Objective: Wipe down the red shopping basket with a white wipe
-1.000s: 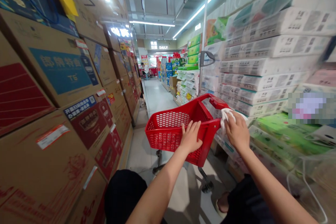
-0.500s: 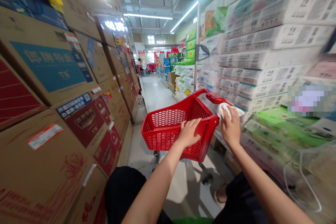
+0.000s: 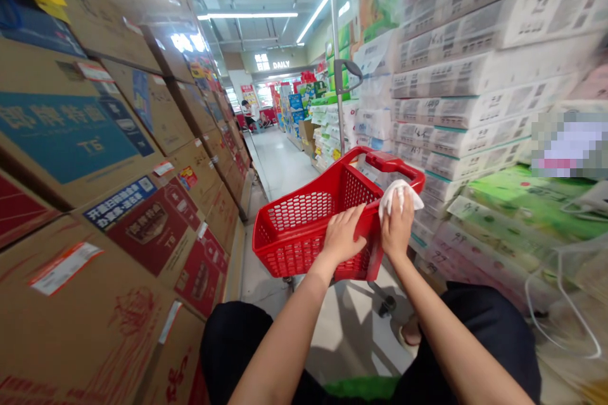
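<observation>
A red plastic shopping cart (image 3: pixel 294 252) with perforated basket walls stands in front of me on small wheels. My left hand (image 3: pixel 341 237) grips its near side rim, fingers over the edge and thumb apart on the outer wall. A crumpled white cloth (image 3: pixel 398 193) lies against the cart's corner, by the base of the handle. My right hand (image 3: pixel 397 226) is closed over this cloth and presses it onto the red plastic. Part of the cloth bulges out past the fingers. The visible inside of the basket holds nothing.
Stacked cardboard boxes (image 3: pixel 142 221) wall in the left side. White packages (image 3: pixel 441 76) are piled high on the right, above green packs (image 3: pixel 536 202). A metal pole (image 3: pixel 335 25) with a grey handle rises behind the cart. Farther down the aisle a person (image 3: pixel 251 115) sits.
My right hand has slid the cloth left and slightly towards me along the cart's corner. The left hand keeps its place on the rim. The view has shifted a little.
</observation>
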{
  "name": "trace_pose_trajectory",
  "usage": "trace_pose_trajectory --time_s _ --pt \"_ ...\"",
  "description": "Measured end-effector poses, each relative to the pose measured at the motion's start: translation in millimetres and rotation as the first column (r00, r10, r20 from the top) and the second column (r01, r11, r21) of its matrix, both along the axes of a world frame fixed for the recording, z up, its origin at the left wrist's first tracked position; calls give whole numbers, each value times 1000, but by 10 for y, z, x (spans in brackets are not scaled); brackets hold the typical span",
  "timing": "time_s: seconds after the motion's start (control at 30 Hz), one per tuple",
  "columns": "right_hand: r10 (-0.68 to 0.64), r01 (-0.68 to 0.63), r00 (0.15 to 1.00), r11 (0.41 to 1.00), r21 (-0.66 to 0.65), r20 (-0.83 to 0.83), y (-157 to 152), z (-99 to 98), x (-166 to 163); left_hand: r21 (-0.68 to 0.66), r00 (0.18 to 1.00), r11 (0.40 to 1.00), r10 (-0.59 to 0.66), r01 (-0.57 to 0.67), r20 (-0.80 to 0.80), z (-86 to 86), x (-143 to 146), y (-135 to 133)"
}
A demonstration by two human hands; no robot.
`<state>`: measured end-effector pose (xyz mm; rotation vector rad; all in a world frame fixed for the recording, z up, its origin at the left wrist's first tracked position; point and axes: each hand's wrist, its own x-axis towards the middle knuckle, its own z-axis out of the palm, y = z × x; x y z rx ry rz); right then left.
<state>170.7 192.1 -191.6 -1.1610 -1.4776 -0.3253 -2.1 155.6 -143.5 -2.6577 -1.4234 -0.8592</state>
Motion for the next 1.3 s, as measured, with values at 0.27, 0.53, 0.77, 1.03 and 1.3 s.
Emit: trace_pose_trajectory --time_s 0.27,0.53,0.77,1.03,1.3 --pt "42 -41 999 994 -101 2 -105 -605 -293 27 999 999 22 -23 24 -22 57 42" --pt "-33 31 999 997 -73 -23 70 -243 -148 61 999 997 39 -39 13 -40 73 60" --pt "47 -48 999 989 -138 -8 -40 -704 -267 133 990 984 130 -122 -50 -64 159 37" --pt "18 -35 991 991 -131 -134 26 -313 -167 98 992 989 113 -108 -48 -105 170 -38" --pt "106 -120 991 972 -202 -78 -133 -800 -314 67 993 991 114 -114 -1 -96 176 -13"
